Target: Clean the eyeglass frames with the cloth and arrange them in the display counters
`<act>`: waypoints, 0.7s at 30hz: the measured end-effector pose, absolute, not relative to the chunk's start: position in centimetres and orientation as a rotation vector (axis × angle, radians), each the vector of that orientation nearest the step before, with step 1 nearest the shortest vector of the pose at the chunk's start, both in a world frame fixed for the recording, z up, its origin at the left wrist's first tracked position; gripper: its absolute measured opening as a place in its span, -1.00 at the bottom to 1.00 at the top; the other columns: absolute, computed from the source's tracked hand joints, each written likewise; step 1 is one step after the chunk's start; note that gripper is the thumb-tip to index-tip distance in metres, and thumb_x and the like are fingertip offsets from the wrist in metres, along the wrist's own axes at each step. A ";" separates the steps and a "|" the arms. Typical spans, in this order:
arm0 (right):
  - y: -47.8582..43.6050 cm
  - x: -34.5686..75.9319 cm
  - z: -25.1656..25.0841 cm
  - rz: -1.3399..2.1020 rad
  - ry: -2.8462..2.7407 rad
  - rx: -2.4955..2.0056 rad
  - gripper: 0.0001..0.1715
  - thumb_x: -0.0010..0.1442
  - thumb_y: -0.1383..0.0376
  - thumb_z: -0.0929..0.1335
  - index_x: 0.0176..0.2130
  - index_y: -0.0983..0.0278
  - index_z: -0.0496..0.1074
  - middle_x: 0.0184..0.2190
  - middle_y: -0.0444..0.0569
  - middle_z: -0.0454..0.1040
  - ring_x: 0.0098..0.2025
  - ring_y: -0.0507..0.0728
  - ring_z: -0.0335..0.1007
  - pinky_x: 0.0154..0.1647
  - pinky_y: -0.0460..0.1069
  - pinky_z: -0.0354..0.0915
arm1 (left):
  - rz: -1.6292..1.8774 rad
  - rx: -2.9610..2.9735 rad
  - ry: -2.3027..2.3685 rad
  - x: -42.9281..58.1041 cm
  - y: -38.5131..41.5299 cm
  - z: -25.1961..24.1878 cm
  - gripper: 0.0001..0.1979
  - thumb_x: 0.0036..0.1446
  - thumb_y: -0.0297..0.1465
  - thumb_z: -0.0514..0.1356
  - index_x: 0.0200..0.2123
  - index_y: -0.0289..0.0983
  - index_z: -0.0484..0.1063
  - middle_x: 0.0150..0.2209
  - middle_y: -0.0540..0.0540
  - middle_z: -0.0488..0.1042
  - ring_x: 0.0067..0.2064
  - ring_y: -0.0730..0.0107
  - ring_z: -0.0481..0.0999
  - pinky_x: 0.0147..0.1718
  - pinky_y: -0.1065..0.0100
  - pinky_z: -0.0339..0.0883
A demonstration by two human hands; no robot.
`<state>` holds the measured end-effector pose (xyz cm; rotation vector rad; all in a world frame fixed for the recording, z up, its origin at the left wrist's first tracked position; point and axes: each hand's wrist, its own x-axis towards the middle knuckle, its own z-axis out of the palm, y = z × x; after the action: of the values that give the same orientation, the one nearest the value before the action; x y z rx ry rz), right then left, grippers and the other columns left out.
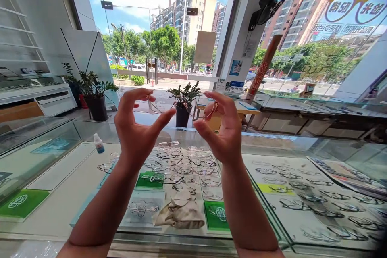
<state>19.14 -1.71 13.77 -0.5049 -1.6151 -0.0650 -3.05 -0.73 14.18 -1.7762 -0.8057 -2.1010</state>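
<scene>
Thin-rimmed clear-lens spectacles (159, 103) are held mid-air, pinched at each end by left hand (136, 129) and right hand (222, 131) fingertips, above near glass display counter (266, 145). They are raised toward far window, probably for backlight.

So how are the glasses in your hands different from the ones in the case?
The held glasses are up in the air, pinched by the left hand and right hand; the case glasses lie flat in rows. The held glasses look almost clear; many case glasses have dark rims. Both have two lenses.
</scene>
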 end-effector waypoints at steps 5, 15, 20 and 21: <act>-1.7 19.1 13.8 -0.105 -1.598 -0.526 -0.37 0.43 -0.11 0.50 0.36 -0.02 0.46 -0.02 -0.06 0.54 -0.19 0.15 0.42 -0.02 0.20 0.54 | -2.108 -1.806 -0.845 -2.8 -0.7 14.2 -0.44 0.18 0.03 0.57 0.09 -0.06 0.51 -0.04 -0.07 0.62 0.02 0.06 0.65 0.02 0.01 0.46; -1.9 19.1 13.9 -0.139 -1.610 -0.598 -0.40 0.49 -0.10 0.45 0.40 -0.07 0.44 0.34 -0.05 0.48 -0.06 0.16 0.54 -0.01 0.18 0.61 | -2.078 -1.858 -0.910 -2.9 -0.6 14.2 -0.42 0.23 0.10 0.51 0.15 0.00 0.48 0.04 -0.07 0.59 0.09 0.01 0.65 0.08 -0.04 0.48; -2.4 19.5 14.3 -0.118 -1.623 -0.679 -0.45 0.54 -0.05 0.42 0.41 -0.08 0.44 0.34 -0.03 0.50 -0.02 0.18 0.57 0.05 0.20 0.61 | -2.052 -1.911 -0.875 -3.2 -0.9 14.6 -0.48 0.28 0.10 0.47 0.15 0.01 0.53 0.01 -0.07 0.62 0.06 0.02 0.67 0.06 -0.07 0.52; -2.4 19.6 14.3 -0.103 -1.623 -0.674 -0.45 0.54 -0.05 0.41 0.41 -0.08 0.44 0.33 -0.02 0.52 -0.01 0.19 0.58 0.07 0.22 0.61 | -2.041 -1.928 -0.873 -3.3 -0.9 14.7 -0.48 0.28 0.12 0.46 0.15 0.01 0.54 0.00 -0.07 0.63 0.06 0.02 0.67 0.05 -0.07 0.53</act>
<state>19.60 -2.36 14.34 -0.6737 -1.6230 -0.1030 -3.27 -0.91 14.68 -1.9279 -0.8730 -2.0406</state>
